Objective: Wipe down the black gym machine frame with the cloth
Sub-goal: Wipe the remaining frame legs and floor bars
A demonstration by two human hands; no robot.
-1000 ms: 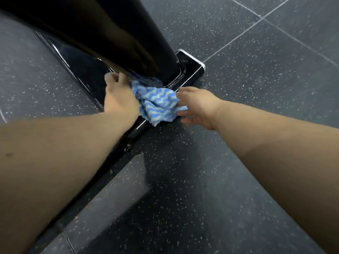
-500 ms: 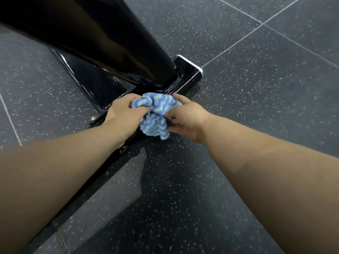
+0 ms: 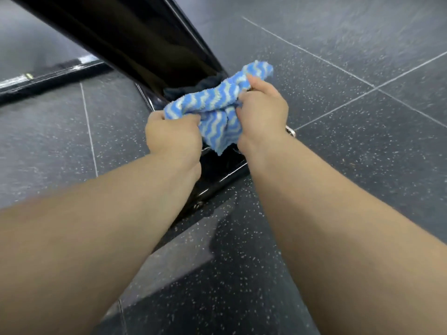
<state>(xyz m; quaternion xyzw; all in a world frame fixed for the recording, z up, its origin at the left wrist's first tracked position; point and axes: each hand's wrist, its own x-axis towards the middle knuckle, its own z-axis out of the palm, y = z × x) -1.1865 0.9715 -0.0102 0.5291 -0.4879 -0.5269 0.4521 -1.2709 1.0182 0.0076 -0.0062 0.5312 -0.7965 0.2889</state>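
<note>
A glossy black gym machine frame (image 3: 135,37) slants down from the top left to a low base rail (image 3: 217,180) on the floor. A blue and white wavy-striped cloth (image 3: 215,107) is bunched just above the foot of the frame. My left hand (image 3: 173,135) grips the cloth's left end. My right hand (image 3: 262,112) grips its right part, with a tail of cloth sticking up past the fingers. The cloth hangs between both hands; I cannot tell whether it touches the frame.
Dark speckled floor tiles (image 3: 338,165) with pale grout lines lie all around. Another black rail (image 3: 48,78) runs across the floor at the upper left. A small metal ring (image 3: 291,131) shows by my right wrist.
Both hands lifted the cloth off the base rail and pulled it out between them. The view shifted, so the frame now slants across the top left.
</note>
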